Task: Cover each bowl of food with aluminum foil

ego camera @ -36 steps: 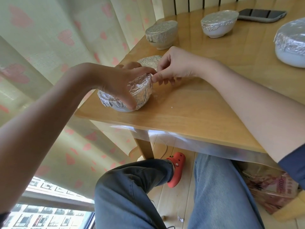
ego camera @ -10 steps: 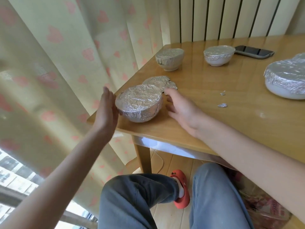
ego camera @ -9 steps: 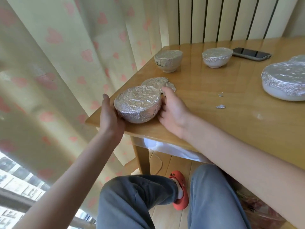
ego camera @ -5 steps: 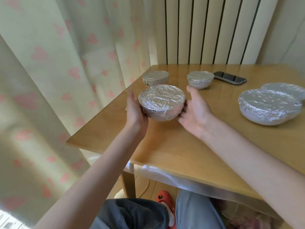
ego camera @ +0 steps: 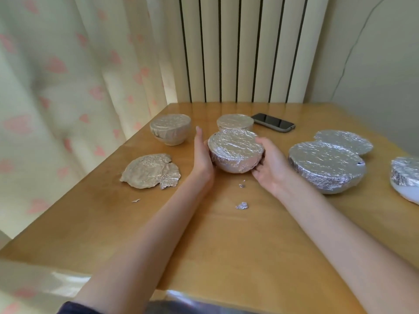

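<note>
1. Grip: left hand (ego camera: 202, 158) flat against one side of the foil-wrapped bowl (ego camera: 235, 150), right hand (ego camera: 271, 165) cupped round the other, so I'm holding it between both.
2. Just changed: half a second ago I had it raised nearer me; now it's out mid-surface (ego camera: 226, 236), just in front of two covered bowls (ego camera: 170, 129).
3. A spare foil piece (ego camera: 151, 171) lies left.
4. I reckon this one's done.

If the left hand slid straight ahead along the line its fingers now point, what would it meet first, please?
The left hand points toward the table's far edge, through the gap between two foil-covered bowls. That way looks free up to the radiator, though depth is hard to judge.
</note>
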`<action>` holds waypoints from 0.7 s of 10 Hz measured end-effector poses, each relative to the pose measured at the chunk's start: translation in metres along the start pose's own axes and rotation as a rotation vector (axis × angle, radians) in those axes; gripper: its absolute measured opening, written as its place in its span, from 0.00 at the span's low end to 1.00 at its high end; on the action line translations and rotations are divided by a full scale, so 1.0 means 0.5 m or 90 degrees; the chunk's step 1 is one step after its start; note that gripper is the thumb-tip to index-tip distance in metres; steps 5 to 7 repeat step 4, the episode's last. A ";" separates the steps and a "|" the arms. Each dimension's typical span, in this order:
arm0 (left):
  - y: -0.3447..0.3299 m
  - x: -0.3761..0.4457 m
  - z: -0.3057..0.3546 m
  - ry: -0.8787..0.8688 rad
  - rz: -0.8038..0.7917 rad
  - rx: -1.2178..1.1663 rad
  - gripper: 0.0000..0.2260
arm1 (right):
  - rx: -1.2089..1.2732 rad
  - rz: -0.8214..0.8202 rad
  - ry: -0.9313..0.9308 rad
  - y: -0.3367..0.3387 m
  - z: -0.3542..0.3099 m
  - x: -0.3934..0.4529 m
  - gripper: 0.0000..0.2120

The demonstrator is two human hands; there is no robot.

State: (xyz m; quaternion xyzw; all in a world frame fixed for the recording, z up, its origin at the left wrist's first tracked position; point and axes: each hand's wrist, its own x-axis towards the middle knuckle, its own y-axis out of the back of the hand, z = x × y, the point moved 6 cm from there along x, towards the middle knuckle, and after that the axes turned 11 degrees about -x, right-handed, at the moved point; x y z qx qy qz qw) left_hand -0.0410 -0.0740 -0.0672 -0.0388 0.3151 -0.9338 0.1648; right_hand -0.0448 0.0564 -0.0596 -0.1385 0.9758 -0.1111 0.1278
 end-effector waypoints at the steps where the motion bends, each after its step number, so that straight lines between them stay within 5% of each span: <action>1: 0.005 0.017 -0.014 0.018 -0.011 -0.015 0.33 | -0.002 0.002 0.002 0.009 0.007 0.007 0.05; 7: 0.051 0.028 0.002 0.006 0.078 0.026 0.25 | -0.071 0.045 0.008 0.028 0.020 0.016 0.04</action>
